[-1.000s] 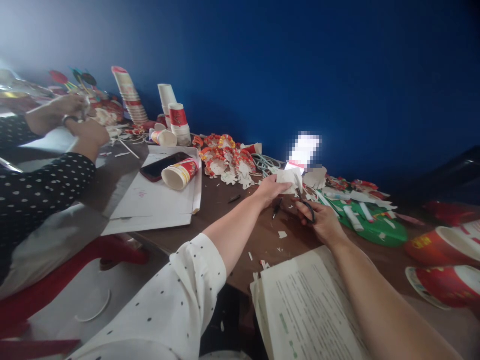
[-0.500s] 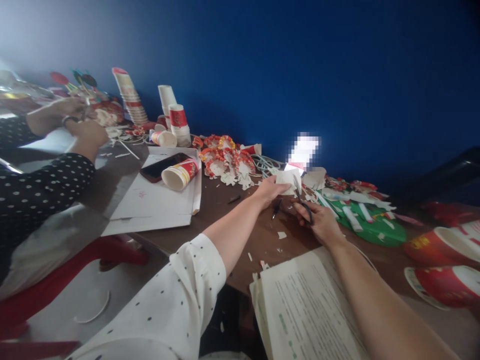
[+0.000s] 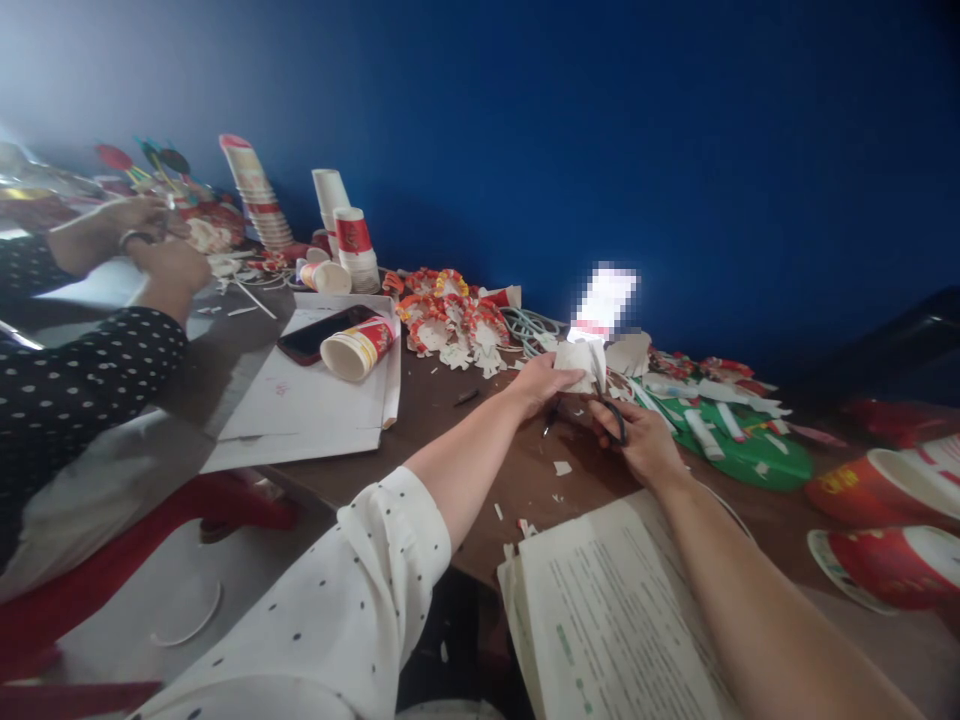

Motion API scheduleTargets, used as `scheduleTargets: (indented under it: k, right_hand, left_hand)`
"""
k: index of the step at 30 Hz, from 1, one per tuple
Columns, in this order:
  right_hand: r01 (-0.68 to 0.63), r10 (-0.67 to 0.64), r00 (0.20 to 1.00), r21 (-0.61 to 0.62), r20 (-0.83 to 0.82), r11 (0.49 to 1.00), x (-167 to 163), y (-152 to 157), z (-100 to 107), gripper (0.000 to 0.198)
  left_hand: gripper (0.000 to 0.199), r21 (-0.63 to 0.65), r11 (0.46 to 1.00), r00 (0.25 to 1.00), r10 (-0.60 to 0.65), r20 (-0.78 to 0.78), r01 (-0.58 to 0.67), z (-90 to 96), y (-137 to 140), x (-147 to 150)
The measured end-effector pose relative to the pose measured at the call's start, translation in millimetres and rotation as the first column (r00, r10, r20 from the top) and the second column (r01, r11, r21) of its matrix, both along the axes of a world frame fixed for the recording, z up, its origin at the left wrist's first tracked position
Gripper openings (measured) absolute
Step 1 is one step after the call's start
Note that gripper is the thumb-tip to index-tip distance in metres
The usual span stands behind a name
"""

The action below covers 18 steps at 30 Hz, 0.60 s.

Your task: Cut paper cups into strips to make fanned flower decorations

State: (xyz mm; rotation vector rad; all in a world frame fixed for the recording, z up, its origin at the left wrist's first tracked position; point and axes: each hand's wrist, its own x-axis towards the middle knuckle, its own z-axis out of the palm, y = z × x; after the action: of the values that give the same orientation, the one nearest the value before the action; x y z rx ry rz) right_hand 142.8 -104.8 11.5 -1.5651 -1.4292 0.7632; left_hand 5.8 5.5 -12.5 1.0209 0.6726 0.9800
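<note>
My left hand (image 3: 541, 384) is closed on a white piece of paper cup (image 3: 573, 366), thumb lying across its near face. Black-handled scissors (image 3: 616, 422) are in my right hand (image 3: 639, 440), fingers wrapped round the handles. Their blades meet the right side of the white piece; how deep the cut goes I cannot tell. Small white scraps (image 3: 562, 468) lie on the brown table (image 3: 480, 470) below my hands. A bright, pixelated phone-like screen (image 3: 606, 300) stands just behind the white piece.
Cut red-and-white cup pieces (image 3: 457, 315) are heaped left of my hands. A green plate (image 3: 757, 450) with scraps lies to the right, near red cups (image 3: 892, 570). Printed papers (image 3: 607, 600) lie in front. A co-worker's hands (image 3: 169, 255) work at far left, beyond a white box (image 3: 300, 420).
My hands stay in nearly the same place. The white piece has tilted slightly and dropped a little between my left hand and the scissors. The view has shifted very slightly.
</note>
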Motion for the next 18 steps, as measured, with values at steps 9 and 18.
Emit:
scheduleTargets:
  k: [9, 18]
  right_hand:
    - [0.012, -0.012, 1.0, -0.018, -0.021, 1.0, -5.2, -2.5, 7.8, 0.047]
    - [0.014, -0.014, 1.0, -0.01, -0.027, 1.0, -3.0, -1.4, 4.9, 0.047]
  left_hand:
    - [0.039, -0.012, 1.0, 1.0, -0.017, 0.024, 0.017, 1.4, 1.7, -1.5]
    - [0.031, -0.05, 0.999, 1.0, -0.008, 0.029, 0.01, 8.1, -2.0, -3.0]
